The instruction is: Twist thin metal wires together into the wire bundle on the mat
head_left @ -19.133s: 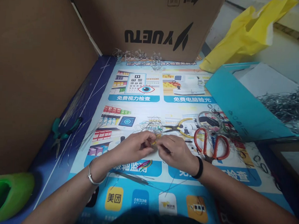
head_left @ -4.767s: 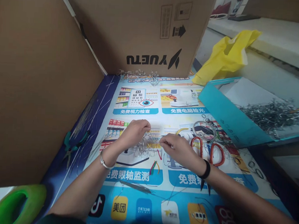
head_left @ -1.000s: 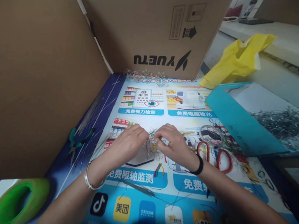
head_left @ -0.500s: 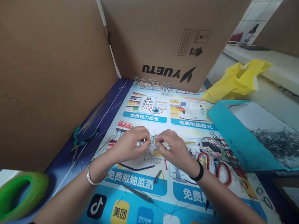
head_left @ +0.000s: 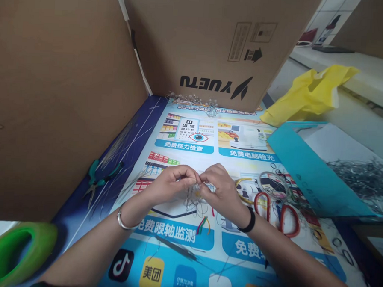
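My left hand (head_left: pixel 172 184) and my right hand (head_left: pixel 220 187) meet over the printed sheet, their fingertips pinched close together. Both are closed on thin wire (head_left: pixel 192 196), bent into a loose tangle that shows just below the fingers. The fingertips hide the exact spot of the grip. Just below the hands, short red, green and yellow strands (head_left: pixel 203 225) lie on the sheet. A bundle of straight dark wires (head_left: pixel 178 247) is nearer to me.
Teal-handled pliers (head_left: pixel 96 181) lie at left, with green tape (head_left: pixel 19 252) nearer. Red-handled scissors (head_left: pixel 288 221) and a coil (head_left: pixel 274 186) are at right. A teal box (head_left: pixel 300 175) holds a wire heap. Cardboard walls (head_left: pixel 210 37) stand behind and left; a yellow bag (head_left: pixel 309 94) lies at right.
My left hand has shifted slightly right, and the fingertips of both hands have come together. The view has moved slightly.
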`<state>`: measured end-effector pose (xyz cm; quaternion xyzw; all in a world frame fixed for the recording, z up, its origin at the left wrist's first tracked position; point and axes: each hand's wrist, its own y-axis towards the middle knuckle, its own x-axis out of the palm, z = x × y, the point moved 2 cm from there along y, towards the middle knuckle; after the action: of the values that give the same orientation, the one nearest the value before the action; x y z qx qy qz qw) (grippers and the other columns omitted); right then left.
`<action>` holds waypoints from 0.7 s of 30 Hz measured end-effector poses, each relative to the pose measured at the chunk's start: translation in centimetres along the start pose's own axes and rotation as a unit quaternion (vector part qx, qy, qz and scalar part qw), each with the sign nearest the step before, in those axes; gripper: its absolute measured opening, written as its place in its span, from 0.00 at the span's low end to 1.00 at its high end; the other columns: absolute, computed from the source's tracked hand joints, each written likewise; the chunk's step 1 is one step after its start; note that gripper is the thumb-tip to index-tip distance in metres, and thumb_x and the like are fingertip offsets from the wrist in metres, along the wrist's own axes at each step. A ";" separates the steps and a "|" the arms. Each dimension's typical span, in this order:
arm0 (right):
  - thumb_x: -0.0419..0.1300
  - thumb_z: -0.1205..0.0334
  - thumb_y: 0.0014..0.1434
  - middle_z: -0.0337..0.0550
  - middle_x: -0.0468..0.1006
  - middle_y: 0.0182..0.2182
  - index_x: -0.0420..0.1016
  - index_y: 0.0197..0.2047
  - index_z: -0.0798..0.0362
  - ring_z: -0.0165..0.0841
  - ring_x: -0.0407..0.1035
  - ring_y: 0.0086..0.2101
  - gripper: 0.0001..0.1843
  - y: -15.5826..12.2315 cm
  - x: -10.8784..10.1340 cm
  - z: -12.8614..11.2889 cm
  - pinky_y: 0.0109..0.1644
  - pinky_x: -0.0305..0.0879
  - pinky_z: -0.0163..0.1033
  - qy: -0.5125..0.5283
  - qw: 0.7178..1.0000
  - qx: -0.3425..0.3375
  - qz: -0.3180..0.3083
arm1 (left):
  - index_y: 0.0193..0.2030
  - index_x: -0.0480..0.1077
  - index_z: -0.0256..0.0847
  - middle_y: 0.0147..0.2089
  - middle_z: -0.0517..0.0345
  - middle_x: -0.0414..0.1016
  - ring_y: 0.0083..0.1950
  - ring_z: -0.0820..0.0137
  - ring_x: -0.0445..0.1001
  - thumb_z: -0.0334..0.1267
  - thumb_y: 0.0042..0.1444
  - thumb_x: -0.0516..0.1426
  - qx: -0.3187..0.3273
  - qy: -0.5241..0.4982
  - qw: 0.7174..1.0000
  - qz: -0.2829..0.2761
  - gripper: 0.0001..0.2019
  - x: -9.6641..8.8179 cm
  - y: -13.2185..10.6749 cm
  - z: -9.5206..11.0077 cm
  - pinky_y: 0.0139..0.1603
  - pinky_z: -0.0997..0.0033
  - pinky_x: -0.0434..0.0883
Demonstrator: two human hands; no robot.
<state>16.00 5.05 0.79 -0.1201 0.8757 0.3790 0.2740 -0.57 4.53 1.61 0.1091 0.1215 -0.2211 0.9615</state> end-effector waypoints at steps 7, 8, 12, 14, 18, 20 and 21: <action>0.52 0.73 0.54 0.43 0.74 0.32 0.67 0.32 0.51 0.35 0.66 0.36 0.08 -0.2 0.0 0.2 0.42 0.63 0.43 0.012 1.000 0.011 0.015 | 0.35 0.65 0.40 0.40 0.54 0.71 0.44 0.69 0.70 0.36 0.63 0.49 0.076 0.116 0.989 0.048 0.08 0.5 0.1 0.0 0.47 0.65 0.67; 0.52 0.73 0.54 0.42 0.74 0.32 0.67 0.32 0.50 0.35 0.67 0.36 0.08 -0.3 0.1 0.3 0.42 0.63 0.43 0.009 1.000 0.021 0.012 | 0.35 0.64 0.40 0.39 0.54 0.71 0.43 0.69 0.70 0.36 0.64 0.48 0.075 0.128 0.987 0.059 0.08 0.6 0.1 -0.2 0.46 0.66 0.67; 0.53 0.72 0.55 0.41 0.74 0.29 0.68 0.33 0.50 0.35 0.66 0.34 0.07 -0.7 0.3 0.6 0.42 0.61 0.43 -0.017 0.998 0.053 0.017 | 0.37 0.65 0.39 0.38 0.53 0.71 0.41 0.68 0.69 0.36 0.64 0.46 0.079 0.179 0.975 0.105 0.08 1.2 0.0 -0.7 0.44 0.66 0.67; 0.53 0.71 0.56 0.41 0.74 0.29 0.68 0.33 0.50 0.35 0.67 0.34 0.07 -0.9 0.5 0.7 0.41 0.61 0.42 -0.022 0.998 0.056 0.018 | 0.37 0.64 0.40 0.38 0.53 0.70 0.41 0.68 0.69 0.36 0.64 0.46 0.086 0.185 0.972 0.119 0.08 1.5 -0.1 -0.6 0.43 0.66 0.67; 0.53 0.71 0.56 0.40 0.74 0.29 0.67 0.33 0.50 0.34 0.67 0.33 0.06 -1.1 1.0 0.5 0.40 0.60 0.41 -0.032 0.998 0.049 0.029 | 0.36 0.63 0.40 0.38 0.54 0.69 0.41 0.68 0.68 0.33 0.63 0.46 0.100 0.173 0.969 0.148 0.07 1.9 -0.1 -0.5 0.44 0.66 0.67; 0.53 0.71 0.57 0.41 0.74 0.29 0.66 0.32 0.51 0.34 0.67 0.33 0.06 -1.2 1.2 0.3 0.39 0.59 0.41 -0.042 0.997 0.045 0.036 | 0.36 0.63 0.40 0.38 0.54 0.68 0.42 0.69 0.68 0.32 0.63 0.47 0.104 0.170 0.966 0.162 0.06 2.2 -0.2 -0.5 0.45 0.66 0.66; 0.53 0.71 0.57 0.41 0.74 0.28 0.66 0.32 0.51 0.34 0.67 0.32 0.06 -1.2 1.3 0.3 0.39 0.59 0.41 -0.049 0.997 0.042 0.037 | 0.35 0.62 0.40 0.38 0.55 0.68 0.42 0.69 0.68 0.31 0.63 0.47 0.107 0.172 0.965 0.167 0.06 2.3 -0.2 -0.6 0.45 0.66 0.66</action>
<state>15.51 4.38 -0.87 -0.0571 0.8804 0.3573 0.3066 1.22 3.59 0.39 0.2661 0.2406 -0.0467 0.9323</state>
